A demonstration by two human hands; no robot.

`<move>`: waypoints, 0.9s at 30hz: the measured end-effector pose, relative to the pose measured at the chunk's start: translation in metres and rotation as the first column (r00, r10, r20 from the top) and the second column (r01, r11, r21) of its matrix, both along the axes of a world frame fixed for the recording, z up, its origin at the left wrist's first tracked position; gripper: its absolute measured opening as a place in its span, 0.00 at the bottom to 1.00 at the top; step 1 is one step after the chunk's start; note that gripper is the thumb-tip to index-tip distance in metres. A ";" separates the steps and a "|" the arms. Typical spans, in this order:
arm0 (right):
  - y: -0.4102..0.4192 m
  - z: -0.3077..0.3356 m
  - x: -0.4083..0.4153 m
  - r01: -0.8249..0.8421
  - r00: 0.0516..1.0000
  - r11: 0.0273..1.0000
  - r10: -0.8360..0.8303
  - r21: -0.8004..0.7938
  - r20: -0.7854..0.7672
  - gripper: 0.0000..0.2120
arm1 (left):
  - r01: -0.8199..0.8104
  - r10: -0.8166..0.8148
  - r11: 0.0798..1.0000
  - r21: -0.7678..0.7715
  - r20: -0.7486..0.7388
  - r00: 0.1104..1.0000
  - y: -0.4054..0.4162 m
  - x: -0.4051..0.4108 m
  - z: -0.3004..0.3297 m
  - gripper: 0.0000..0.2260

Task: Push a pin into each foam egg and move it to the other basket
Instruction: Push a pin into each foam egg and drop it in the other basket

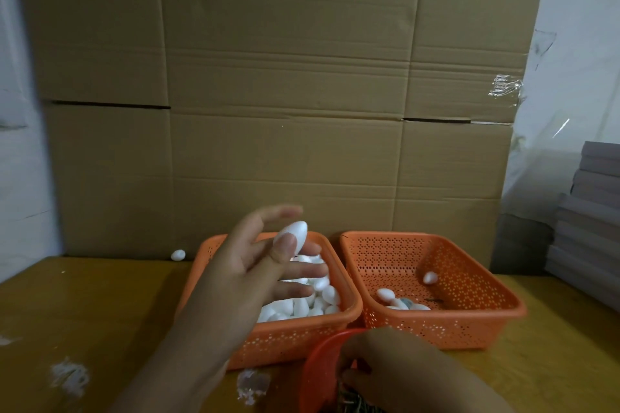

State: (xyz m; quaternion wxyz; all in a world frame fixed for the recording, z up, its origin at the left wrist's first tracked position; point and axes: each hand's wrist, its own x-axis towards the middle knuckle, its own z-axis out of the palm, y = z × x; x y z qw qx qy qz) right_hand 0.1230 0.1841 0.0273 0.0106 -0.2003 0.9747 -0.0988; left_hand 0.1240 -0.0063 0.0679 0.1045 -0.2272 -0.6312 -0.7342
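My left hand (241, 278) is raised over the left orange basket (302, 323) and pinches a white foam egg (291, 236) between thumb and fingers, the other fingers spread. That basket holds a heap of several foam eggs (302, 307). The right orange basket (469, 318) holds a few eggs (385, 294) near its front left, and one more egg (430, 277) sits further back. My right hand (402, 369) reaches into a red bowl (318, 365) of metal pins (355, 404) at the bottom edge. Its fingers curl down among the pins, and their tips are hidden.
A loose egg (178, 255) lies on the yellow table left of the baskets. A tall cardboard sheet (285, 77) stands right behind them. Grey boards (590, 218) are stacked at the right. White foam crumbs (70, 375) dot the table's near left.
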 end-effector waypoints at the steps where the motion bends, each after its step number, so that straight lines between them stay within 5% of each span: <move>1: 0.000 -0.001 0.000 0.001 1.000 1.000 -0.001 0.004 -0.005 0.11 | -0.002 0.002 1.000 -0.008 -0.002 1.000 0.001 0.001 0.001 0.12; 13: 0.003 -0.005 -0.007 -0.059 0.998 0.998 0.059 0.011 -0.018 0.10 | 0.304 -0.310 0.950 0.075 0.098 0.946 0.003 0.011 0.009 0.13; 20: 0.001 -0.005 -0.007 -0.049 0.998 0.999 0.050 -0.023 0.027 0.10 | 0.371 -0.379 0.919 0.136 0.039 0.925 0.008 0.021 0.012 0.16; 27: 0.001 -0.003 -0.005 -0.044 0.998 0.998 0.046 -0.040 0.035 0.08 | 0.256 -0.258 0.948 0.190 -0.018 0.966 0.008 0.026 0.015 0.10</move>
